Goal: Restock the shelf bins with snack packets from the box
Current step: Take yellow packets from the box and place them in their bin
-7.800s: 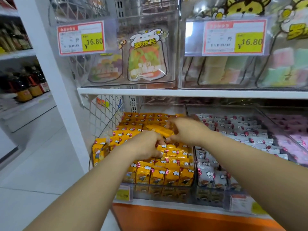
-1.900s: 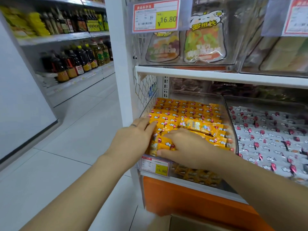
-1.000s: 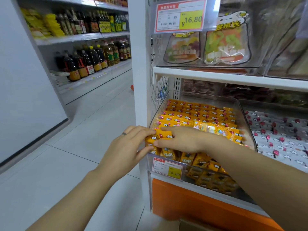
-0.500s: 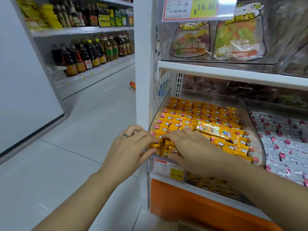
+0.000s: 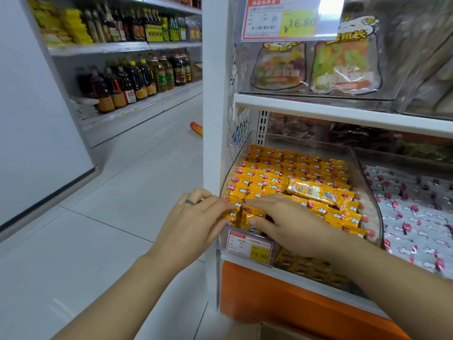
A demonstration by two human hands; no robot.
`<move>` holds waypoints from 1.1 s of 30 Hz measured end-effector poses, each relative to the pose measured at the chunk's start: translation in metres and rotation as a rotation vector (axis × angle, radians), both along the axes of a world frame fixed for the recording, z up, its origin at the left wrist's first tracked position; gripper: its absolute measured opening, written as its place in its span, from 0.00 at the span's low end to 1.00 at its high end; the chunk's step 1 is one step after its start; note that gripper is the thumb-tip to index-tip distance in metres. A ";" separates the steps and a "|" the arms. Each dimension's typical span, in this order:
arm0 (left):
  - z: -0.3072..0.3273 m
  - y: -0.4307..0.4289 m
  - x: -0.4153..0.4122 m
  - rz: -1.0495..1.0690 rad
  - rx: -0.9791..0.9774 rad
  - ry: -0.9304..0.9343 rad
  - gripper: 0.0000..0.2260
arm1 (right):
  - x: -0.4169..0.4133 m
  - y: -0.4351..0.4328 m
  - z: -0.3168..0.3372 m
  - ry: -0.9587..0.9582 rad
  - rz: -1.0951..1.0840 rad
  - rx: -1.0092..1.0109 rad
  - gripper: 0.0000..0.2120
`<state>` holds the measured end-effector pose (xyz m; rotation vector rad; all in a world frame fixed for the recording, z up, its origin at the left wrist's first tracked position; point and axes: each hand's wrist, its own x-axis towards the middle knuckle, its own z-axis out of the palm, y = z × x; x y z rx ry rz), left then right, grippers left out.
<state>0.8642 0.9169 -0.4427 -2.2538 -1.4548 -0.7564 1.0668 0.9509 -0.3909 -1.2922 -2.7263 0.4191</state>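
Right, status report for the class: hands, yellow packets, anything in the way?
Left hand, right hand both pinching yellow packets at bin front. One longer packet lying across the rows. Nothing blocking.

Dark bottles (image 5: 137, 81) on far shelf (image 5: 127, 111)

This was a shop, most likely a supermarket or grocery. A printed price tag (image 5: 282, 19) reading 16.80 hung at the front of the upper level. A second price tag (image 5: 250, 246), marked 15.80, was clipped to a clear bin (image 5: 371, 212) filled with rows of yellow snack packets (image 5: 282, 168). White packets (image 5: 411, 204) filled the space beside it. Above the white shelf board (image 5: 343, 112), bagged snacks (image 5: 343, 65) stood behind clear plastic. Across an aisle of pale tiled floor (image 5: 98, 241), another rack (image 5: 103, 48) carried many bottles (image 5: 137, 79) of dark and golden liquid, perhaps oil or sauce, though their labels were too small to read.
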 end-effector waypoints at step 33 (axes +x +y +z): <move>0.022 0.000 0.034 -0.047 -0.086 0.048 0.12 | 0.068 0.022 0.007 -0.117 -0.426 0.226 0.24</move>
